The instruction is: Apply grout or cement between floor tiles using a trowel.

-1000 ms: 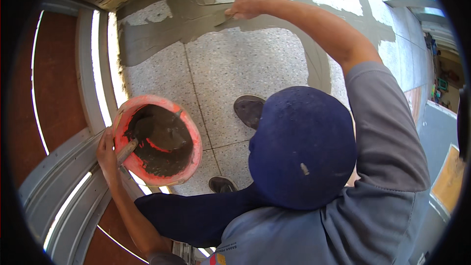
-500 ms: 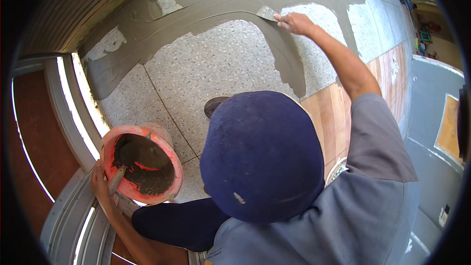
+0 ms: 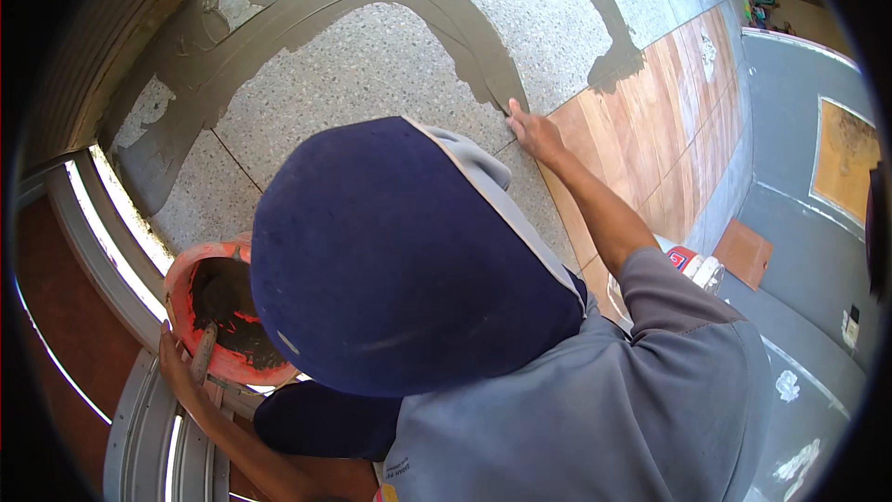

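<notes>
My right hand [image 3: 536, 138] is closed round a putty knife [image 3: 508, 112], seen almost edge-on. Its blade meets the near end of a wet grey mortar band [image 3: 465, 33] spread over speckled floor tiles [image 3: 344, 70]. At the lower left, my left hand [image 3: 178, 367] grips the side of a red bucket [image 3: 174, 290] partly filled with grey mortar [image 3: 223, 290]. A tool's wooden handle [image 3: 202, 353] leans out of the bucket beside that hand; its lower end is sunk in the mortar. A large dark blue cloth dome [image 3: 409, 270] hides the floor between my arms and the bucket's right side.
Wood-look tiles [image 3: 604, 135] lie right of the speckled ones. Beyond my right elbow are a white pail [image 3: 706, 274] and a brown tile [image 3: 743, 253], near a grey wall [image 3: 790, 84]. Metal door tracks [image 3: 139, 423] run along the left, below a ribbed wooden panel [image 3: 102, 56].
My right hand has drawn the putty knife nearer, to the near end of the mortar band. The view has swung right, bringing the pail and brown tile into sight. My left hand stays at the bucket.
</notes>
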Demonstrator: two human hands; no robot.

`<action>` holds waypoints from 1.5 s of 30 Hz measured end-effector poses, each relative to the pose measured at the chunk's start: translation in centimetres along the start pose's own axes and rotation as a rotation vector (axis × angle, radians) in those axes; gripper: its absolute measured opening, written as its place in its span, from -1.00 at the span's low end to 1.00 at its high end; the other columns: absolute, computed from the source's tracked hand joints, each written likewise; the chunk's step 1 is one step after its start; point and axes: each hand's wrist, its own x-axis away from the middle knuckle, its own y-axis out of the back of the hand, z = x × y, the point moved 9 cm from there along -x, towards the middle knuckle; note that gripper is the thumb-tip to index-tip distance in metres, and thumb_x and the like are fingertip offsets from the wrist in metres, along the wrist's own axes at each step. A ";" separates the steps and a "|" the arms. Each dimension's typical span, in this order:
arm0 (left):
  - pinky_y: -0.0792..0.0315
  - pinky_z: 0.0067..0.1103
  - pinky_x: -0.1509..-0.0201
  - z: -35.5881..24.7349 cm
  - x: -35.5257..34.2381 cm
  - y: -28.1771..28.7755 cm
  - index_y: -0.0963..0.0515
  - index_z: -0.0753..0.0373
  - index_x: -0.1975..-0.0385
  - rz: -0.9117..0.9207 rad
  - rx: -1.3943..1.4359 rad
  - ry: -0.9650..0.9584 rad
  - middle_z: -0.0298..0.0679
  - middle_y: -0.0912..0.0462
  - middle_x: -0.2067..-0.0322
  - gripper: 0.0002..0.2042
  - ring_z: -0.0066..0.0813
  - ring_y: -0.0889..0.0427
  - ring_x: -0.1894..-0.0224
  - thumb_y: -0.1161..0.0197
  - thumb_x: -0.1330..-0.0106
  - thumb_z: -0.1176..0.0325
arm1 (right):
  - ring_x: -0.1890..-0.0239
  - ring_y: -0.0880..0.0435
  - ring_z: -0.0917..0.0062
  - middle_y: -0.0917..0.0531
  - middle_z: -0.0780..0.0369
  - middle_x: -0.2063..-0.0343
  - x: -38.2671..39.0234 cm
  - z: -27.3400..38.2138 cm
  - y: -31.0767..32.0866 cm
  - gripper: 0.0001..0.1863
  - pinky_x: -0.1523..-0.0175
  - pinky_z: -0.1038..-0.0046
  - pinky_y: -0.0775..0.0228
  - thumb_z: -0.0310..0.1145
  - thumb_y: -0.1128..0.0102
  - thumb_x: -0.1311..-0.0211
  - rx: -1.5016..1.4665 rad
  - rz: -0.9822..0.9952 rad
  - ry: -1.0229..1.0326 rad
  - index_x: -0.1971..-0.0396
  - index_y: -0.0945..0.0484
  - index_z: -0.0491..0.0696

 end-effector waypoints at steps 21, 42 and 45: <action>-0.43 -0.40 -0.14 1.6 -0.8 0.7 -0.46 0.28 -0.24 0.041 0.052 -0.076 -0.15 -0.55 -0.11 -0.43 -0.31 -0.55 -0.10 -0.11 -0.41 -0.05 | 0.23 -0.67 0.03 -0.70 0.01 0.30 -25.2 20.1 12.3 -0.65 0.15 0.07 -0.49 -0.05 0.03 -0.33 0.242 0.038 0.617 0.15 -0.62 0.05; -0.36 -0.30 -0.23 0.7 0.4 0.8 -0.43 0.23 -0.27 -0.031 0.053 0.007 -0.09 -0.54 -0.12 -0.40 -0.21 -0.50 -0.18 -0.08 -0.40 -0.10 | 0.33 -0.69 0.08 -0.68 -0.04 0.38 6.4 -3.6 3.8 -0.56 0.21 0.17 -0.50 -0.13 -0.15 -0.33 0.030 0.103 0.230 -0.15 -0.55 0.04; -0.40 -0.32 -0.18 2.6 -0.2 1.4 -0.43 0.24 -0.28 -0.053 0.081 -0.009 -0.11 -0.54 -0.12 -0.41 -0.23 -0.51 -0.15 -0.08 -0.41 -0.07 | 0.30 -0.69 0.04 -0.66 -0.09 0.34 -5.5 3.1 10.2 -0.57 0.13 0.15 -0.51 -0.10 -0.11 -0.34 0.059 0.013 0.259 -0.12 -0.56 0.04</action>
